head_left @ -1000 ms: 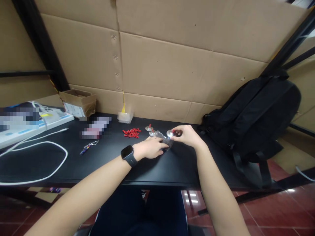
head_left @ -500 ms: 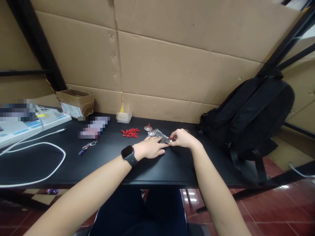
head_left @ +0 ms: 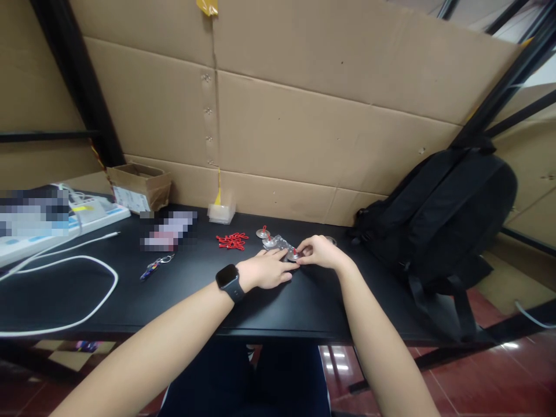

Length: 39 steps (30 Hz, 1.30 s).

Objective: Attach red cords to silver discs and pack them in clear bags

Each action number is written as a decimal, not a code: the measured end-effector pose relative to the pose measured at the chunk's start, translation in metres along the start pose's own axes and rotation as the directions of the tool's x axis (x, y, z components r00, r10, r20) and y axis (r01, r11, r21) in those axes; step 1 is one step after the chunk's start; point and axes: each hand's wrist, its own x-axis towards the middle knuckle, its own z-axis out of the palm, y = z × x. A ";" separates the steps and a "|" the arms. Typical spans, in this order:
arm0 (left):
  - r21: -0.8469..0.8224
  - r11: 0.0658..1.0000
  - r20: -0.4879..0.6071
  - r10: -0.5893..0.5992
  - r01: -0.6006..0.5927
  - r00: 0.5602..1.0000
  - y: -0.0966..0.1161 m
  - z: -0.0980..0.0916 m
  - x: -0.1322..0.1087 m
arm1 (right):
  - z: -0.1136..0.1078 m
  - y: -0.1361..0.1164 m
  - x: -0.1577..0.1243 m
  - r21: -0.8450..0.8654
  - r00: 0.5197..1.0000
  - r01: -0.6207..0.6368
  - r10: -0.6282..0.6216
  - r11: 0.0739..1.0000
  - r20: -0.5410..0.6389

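My left hand lies flat with its fingers stretched out, its fingertips at the near edge of a small shiny round disc with a red loop. From the right, my right hand has thumb and fingers pinched together at that disc's edge, beside the red loop. Beyond my left fingers is a crinkled clear plastic wrapper, partly covered. Two similar discs sit behind: one disc farther back, another disc against the wrapper. A further disc shows partly behind my right hand.
Left of the discs lies a pile of red cord loops. Farther left are a keychain, a white cable, a power strip and an open cardboard box. A clear small box stands at the back; a black backpack sits right.
My head view has tilted up slightly. My right fingers have drawn back a little from over the disc, so more of it and its red loop shows. My left hand stays flat.
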 end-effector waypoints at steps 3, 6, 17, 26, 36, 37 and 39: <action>0.017 1.000 0.037 0.003 -0.003 0.999 0.001 -0.001 -0.001 | -0.001 0.001 -0.001 0.086 0.998 0.042 -0.047 0.995 0.049; 0.006 1.000 0.054 -0.005 0.005 0.999 0.002 -0.001 -0.001 | 0.001 0.002 0.000 0.135 0.997 0.065 -0.070 0.989 0.036; 0.013 1.000 0.086 0.022 -0.023 0.996 0.001 -0.003 0.000 | 0.020 -0.007 0.011 0.014 0.994 0.021 -0.019 1.000 -0.111; 0.050 0.999 0.136 0.010 -0.017 0.991 0.003 -0.010 -0.002 | 0.024 -0.005 0.013 0.138 0.993 0.074 -0.061 0.988 -0.097; 0.058 0.998 0.158 0.006 -0.016 0.987 -0.002 -0.010 -0.001 | 0.026 0.007 0.018 0.083 0.971 0.151 -0.132 0.985 -0.198; 0.060 0.998 0.155 0.003 -0.013 0.988 -0.004 -0.010 -0.001 | 0.028 0.007 0.020 0.053 0.962 0.171 -0.155 0.984 -0.226; 0.062 0.998 0.147 0.006 -0.015 0.989 -0.007 -0.010 -0.001 | 0.032 0.007 0.023 0.008 0.946 0.197 -0.188 0.980 -0.265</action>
